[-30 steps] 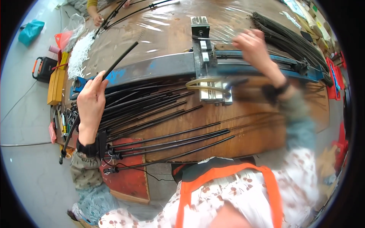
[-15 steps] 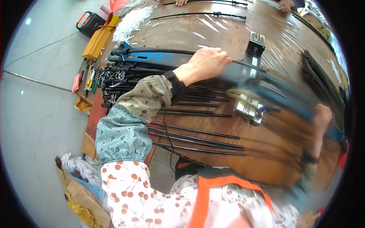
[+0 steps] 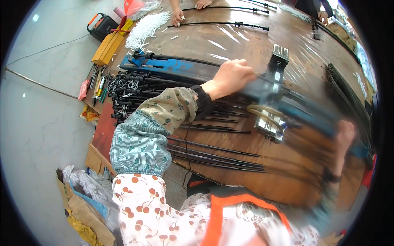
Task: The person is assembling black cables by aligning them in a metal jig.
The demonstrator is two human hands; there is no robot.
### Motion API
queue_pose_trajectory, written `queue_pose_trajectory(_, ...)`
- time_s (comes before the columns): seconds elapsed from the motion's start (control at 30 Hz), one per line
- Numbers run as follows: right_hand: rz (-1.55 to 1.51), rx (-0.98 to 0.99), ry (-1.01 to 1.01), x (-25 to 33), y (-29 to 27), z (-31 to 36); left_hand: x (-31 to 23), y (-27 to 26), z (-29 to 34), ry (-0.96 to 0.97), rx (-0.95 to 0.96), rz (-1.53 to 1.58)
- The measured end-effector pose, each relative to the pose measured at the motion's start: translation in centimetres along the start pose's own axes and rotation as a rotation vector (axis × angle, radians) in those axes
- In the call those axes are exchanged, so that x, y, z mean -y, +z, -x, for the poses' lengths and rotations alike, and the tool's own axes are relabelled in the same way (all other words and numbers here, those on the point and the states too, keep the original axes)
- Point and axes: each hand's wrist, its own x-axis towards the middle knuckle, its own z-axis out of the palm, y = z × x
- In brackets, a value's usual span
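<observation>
A long thin black rod [image 3: 184, 59] lies along a blue metal jig [image 3: 174, 65] that crosses the table. My left hand [image 3: 234, 78] is closed around the rod, just left of a metal clamp device [image 3: 276, 74] with a yellowish loop of tubing [image 3: 266, 112]. Farther right, my right hand [image 3: 344, 137] is a blurred fist near the jig's right end; what is in it cannot be made out. Under my left forearm lies a stack of black rods with dark fittings and pale cords [image 3: 127, 88]. Several bare black rods [image 3: 217, 153] lie nearer to me.
At the far side another person's hands [image 3: 178, 17] are beside a pile of white short pieces [image 3: 145, 30] and more black rods [image 3: 246, 25]. Hand tools [image 3: 98, 86] and a yellow box [image 3: 107, 48] line the left edge. A dark rod bundle [image 3: 349, 90] lies at right.
My left hand has shifted slightly right and toward me, still closed on the rod. The view has moved a little. The other person's hand has come in beside the white pieces.
</observation>
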Motion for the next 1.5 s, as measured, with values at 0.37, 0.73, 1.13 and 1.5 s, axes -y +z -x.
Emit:
queue_pose_trajectory(0.37,-0.185,-0.026,-0.193,16.7,-4.3,-0.5,-0.6,0.1,-1.6,-0.124,0.213,-0.2)
queue_pose_trajectory(0.73,-0.711,0.121,-0.104,21.7,-1.6,-0.2,-0.9,0.8,-0.6,-0.035,0.164,-0.223)
queue_pose_trajectory(1.13,-0.466,0.501,-0.439,27.6,-5.8,7.1,9.1,-4.6,-0.3,0.434,-0.172,-0.726)
queue_pose_trajectory(1.5,-0.735,-0.042,-0.309,26.3,-4.0,4.7,-16.6,-1.8,16.7,-0.234,0.412,-0.064)
